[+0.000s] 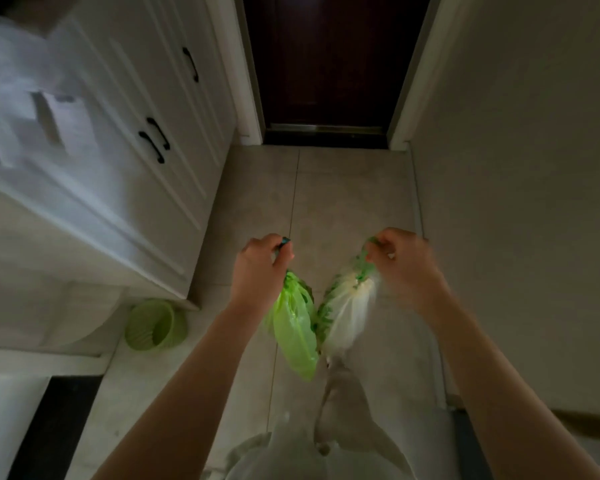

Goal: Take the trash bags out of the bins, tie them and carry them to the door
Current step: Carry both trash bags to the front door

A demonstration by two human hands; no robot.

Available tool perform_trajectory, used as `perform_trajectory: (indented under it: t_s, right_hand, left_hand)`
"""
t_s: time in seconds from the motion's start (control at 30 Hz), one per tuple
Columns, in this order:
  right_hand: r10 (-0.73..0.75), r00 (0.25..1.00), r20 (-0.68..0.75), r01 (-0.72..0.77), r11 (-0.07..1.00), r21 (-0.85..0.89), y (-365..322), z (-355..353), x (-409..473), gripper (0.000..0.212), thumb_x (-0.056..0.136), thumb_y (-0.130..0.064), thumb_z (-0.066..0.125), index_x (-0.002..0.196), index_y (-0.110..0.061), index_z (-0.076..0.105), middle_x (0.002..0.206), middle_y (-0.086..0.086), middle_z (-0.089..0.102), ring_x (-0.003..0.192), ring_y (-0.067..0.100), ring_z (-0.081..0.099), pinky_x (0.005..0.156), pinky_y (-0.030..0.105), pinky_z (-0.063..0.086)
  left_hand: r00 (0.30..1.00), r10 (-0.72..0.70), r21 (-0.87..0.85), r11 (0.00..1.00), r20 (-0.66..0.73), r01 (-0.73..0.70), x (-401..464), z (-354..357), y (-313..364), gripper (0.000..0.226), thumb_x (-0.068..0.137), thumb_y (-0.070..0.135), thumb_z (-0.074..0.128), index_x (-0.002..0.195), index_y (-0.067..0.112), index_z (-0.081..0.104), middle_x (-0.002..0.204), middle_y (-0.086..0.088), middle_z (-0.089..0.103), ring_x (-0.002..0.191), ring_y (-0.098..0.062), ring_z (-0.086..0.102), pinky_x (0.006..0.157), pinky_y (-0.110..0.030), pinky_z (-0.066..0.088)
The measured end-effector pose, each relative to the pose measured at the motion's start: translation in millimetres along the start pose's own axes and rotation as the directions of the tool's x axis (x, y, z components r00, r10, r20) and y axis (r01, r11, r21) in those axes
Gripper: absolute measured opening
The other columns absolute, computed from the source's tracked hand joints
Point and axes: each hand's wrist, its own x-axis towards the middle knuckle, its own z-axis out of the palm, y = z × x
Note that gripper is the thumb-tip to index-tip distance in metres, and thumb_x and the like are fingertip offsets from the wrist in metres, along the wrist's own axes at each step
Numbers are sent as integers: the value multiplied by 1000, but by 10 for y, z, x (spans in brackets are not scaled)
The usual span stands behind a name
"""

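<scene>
My left hand [262, 265] is closed on the gathered top of a bright green trash bag [297, 336], which hangs above the tiled floor. My right hand [400, 259] grips the knotted green top of a pale, whitish trash bag [347, 315] hanging just right of the green one. The two bags nearly touch. A dark wooden door [329, 60] stands shut straight ahead at the end of the hallway. A small green bin [155, 329] sits on the floor at the lower left, with no bag seen in it.
White cabinets with black handles [155, 140] line the left side. A plain wall [520, 188] runs along the right. Beige floor tiles [347, 192] stretch to the door's sill. My light trouser leg [343, 396] is below the bags.
</scene>
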Motion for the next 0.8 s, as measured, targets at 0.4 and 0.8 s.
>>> perform_trajectory:
  t_s: [0.4, 0.8]
  right_hand:
    - [-125, 988, 86, 120, 991, 58, 151, -180, 2758, 13, 87, -16, 61, 78, -8, 67, 69, 5, 68, 64, 21, 65, 60, 24, 46]
    - [-100, 987, 128, 98, 995, 22, 252, 8, 5490, 12, 88, -17, 62, 82, -9, 69, 75, 4, 70, 65, 14, 62, 57, 8, 39]
  left_hand:
    - [995, -95, -52, 994, -34, 93, 2556, 523, 330, 17, 92, 19, 58, 89, 9, 72, 82, 1, 75, 72, -6, 64, 64, -1, 38]
    - [988, -137, -30, 990, 70, 139, 5074, 1264, 214, 20, 93, 26, 57, 90, 14, 72, 87, -2, 74, 81, -14, 68, 72, -23, 50]
